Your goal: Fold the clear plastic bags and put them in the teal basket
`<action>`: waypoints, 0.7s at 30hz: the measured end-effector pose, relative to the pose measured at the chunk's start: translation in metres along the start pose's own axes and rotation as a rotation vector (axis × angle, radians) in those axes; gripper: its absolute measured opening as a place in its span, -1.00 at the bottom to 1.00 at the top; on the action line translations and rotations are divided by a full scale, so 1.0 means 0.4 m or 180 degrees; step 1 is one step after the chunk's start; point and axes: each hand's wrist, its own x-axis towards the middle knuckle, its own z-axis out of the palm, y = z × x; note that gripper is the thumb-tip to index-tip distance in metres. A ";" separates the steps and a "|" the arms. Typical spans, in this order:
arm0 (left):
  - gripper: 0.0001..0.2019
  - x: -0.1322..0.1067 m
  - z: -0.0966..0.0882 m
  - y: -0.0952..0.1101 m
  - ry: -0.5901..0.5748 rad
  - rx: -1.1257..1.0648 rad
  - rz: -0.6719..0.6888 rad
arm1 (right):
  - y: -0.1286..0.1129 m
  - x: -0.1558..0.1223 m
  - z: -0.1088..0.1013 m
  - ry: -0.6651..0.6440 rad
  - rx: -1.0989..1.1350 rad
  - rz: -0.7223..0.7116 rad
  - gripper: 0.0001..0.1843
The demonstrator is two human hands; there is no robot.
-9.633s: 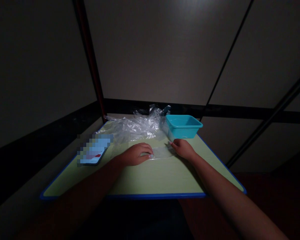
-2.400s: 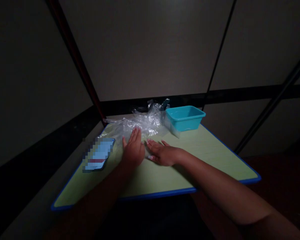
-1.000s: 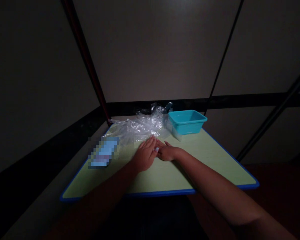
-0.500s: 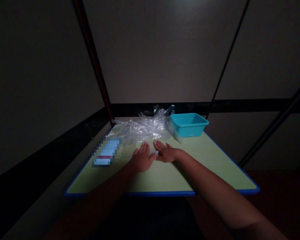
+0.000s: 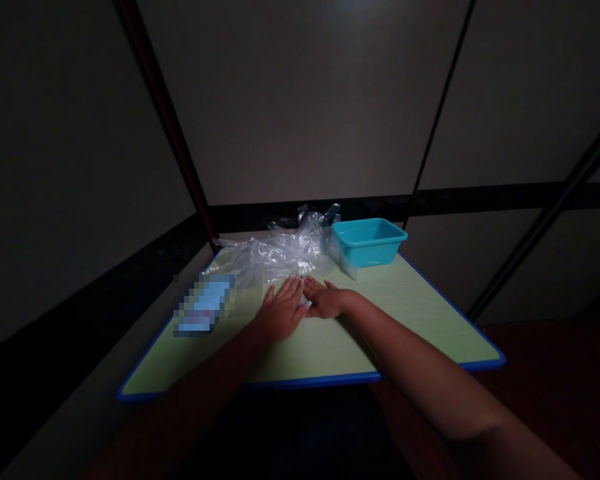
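Note:
My left hand [image 5: 282,313] lies palm down in the middle of the table, fingers stretched forward. Close on its right, my right hand [image 5: 324,300] is also flat, its fingers pointing forward and to the left. The fingertips of both hands nearly meet. Between the thumbs shows a small whitish patch, mostly covered by the hands; I cannot make out what it is. Just beyond the fingertips spreads a heap of crumpled clear plastic bags [image 5: 280,253].
A turquoise plastic basin [image 5: 373,253] stands at the back right, with plastic against its left side. At the left lies a pixelated bluish flat object [image 5: 206,303], perhaps a phone. The light green table [image 5: 420,333] has a blue edge and stands against a panelled wall [image 5: 305,100].
The whole view has shifted and tilted slightly, moving the table left in the picture. My hands have drawn a little closer together at the fingertips, both still flat.

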 end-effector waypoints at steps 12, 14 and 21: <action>-0.48 0.003 -0.007 -0.029 0.0107 -0.0037 -0.0375 | 0.018 -0.002 -0.007 0.0086 0.0218 -0.0230 0.05; -0.49 0.010 -0.013 -0.049 0.0410 -0.0036 -0.0614 | 0.027 0.001 -0.005 0.0383 0.0434 -0.0364 -0.03; -0.45 0.021 -0.007 -0.094 0.0731 -0.0062 -0.0966 | 0.034 0.013 0.006 0.0981 0.0518 -0.0291 -0.28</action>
